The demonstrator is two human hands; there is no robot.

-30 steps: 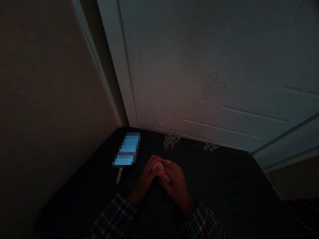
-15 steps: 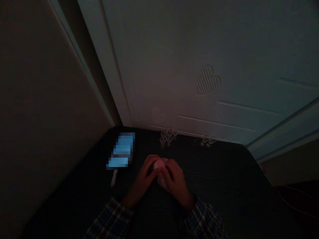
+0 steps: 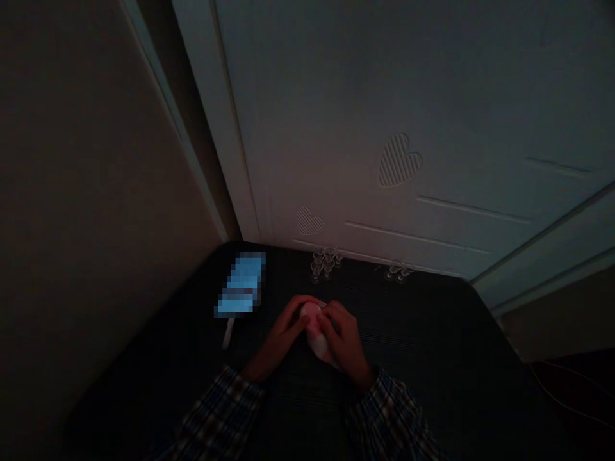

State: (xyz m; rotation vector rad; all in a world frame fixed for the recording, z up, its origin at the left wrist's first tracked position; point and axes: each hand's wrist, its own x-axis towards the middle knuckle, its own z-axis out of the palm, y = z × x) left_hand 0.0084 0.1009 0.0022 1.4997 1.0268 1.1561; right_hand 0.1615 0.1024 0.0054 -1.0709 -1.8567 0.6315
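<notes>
From where I stand, the small rounded pink-and-white thing, soft-looking though the material is hard to make out (image 3: pixel 317 346), sits between both hands, over the near middle of the dark, faintly grained table (image 3: pixel 423 365); whether it touches the top I can't tell. The bare left hand (image 3: pixel 286 328) is curled round its left and far side, thumb against the face; the bare right hand (image 3: pixel 346 338) holds its right side, fingers bent in close and thumb pressing. To work it well, I'd let the left steady it and use small, even thumb presses with the right, going by feel in this dimness. Left of the hands lies a glowing blue rectangular screen, blurred out (image 3: pixel 243 285), a slim whitish strip (image 3: pixel 228 333) just nearer. Beyond stand two clusters of little clear ringed pieces (image 3: pixel 327 264), before the white heart-embossed panel (image 3: pixel 336 141)
</notes>
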